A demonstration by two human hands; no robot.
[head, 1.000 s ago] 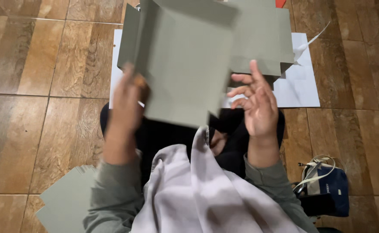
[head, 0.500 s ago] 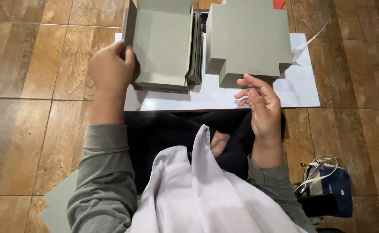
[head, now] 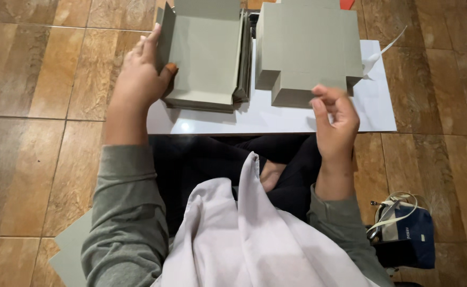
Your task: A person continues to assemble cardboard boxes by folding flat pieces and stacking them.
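On white glossy board (head: 297, 119) over brown floor tiles (head: 31, 106): two lots of matte grey-green cardboard. At left, stack of folded sheets (head: 207, 58), flat and square-edged, clamped at near-left edge by left hand (head: 140, 77), thumb on top. At right, one cross-shaped flat blank (head: 308, 48), just beyond right hand (head: 334, 119); fingers loosely curled, gripping nothing.

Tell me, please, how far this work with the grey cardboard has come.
Done: a stack of grey cardboard pieces lies on the white board. In hand: the left hand grips that stack's left edge; the right hand, holding nothing, reaches toward the cross-shaped flat sheets. Left: those sheets lie flat, and another grey sheet lies on the floor.
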